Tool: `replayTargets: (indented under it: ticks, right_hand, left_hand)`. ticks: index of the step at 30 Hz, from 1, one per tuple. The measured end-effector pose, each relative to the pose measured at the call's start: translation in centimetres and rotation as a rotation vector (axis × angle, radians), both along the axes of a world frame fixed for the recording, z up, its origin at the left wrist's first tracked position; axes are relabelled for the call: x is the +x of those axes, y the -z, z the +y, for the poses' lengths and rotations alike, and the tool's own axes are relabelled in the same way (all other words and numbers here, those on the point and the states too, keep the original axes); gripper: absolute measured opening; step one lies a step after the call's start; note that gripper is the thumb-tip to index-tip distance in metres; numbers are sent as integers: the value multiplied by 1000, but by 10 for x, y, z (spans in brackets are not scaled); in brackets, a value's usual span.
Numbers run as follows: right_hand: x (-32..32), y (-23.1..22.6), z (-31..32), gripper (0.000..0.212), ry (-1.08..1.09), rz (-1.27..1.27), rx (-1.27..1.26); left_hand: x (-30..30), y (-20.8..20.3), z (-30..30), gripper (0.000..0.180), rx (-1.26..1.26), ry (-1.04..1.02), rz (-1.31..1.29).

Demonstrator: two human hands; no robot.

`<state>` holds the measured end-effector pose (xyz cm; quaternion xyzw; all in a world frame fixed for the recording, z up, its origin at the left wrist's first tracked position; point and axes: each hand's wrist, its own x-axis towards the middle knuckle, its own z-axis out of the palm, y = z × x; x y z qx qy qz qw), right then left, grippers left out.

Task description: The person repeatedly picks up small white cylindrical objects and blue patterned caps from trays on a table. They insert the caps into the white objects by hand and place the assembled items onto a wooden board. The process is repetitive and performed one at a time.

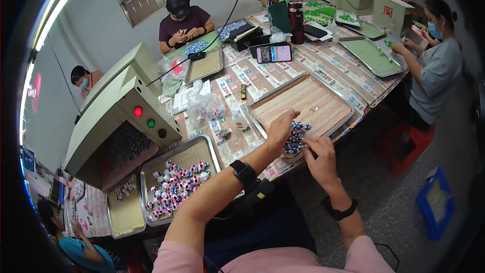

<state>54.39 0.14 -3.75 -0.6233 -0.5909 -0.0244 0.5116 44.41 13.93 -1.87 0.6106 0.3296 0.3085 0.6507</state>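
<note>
A heap of small blue, white and black moulded pieces lies at the near edge of a metal tray lined with pinkish cloth. Along the heap's left side is my left hand, edge-on with its fingers stretched forward; its palm side is hidden. At the heap's near right, my right hand has bent fingers touching the pieces, and its thumb stands apart from the index finger. No held piece shows in either hand. A few tiny bits lie farther back on the cloth.
Left of my arm, a second tray holds many pink, white and blue figures. Beside it stands a beige machine with red and green lights. A bag of pieces, lighter, phone and flask are on the table. Co-workers sit around it.
</note>
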Motion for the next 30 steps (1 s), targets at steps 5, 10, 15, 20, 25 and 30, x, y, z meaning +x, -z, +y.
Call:
replayTargets:
  ticks: [5,10,15,20,25,30]
  right_hand:
    - [6,-4,6,21,34,16,-1]
    - [4,3,12,23,17,-52,-51]
    - [23,9,11,28,-6,-76,-84]
    - [43,22,33,31,-30,-192,-144]
    - [47,9,48,29,-95,-169,-386]
    - [37,3,57,23,-132,-125,-423]
  left_hand:
    - [-5,-22,-5,56,-173,111,-11]
    - [-21,-29,-6,44,-63,132,205]
    - [-86,-79,-51,33,96,116,93]
    - [-250,-113,-87,27,272,-163,264]
    - [-441,-83,-80,22,300,-769,472]
    - [-632,-3,-71,45,556,-1238,1100]
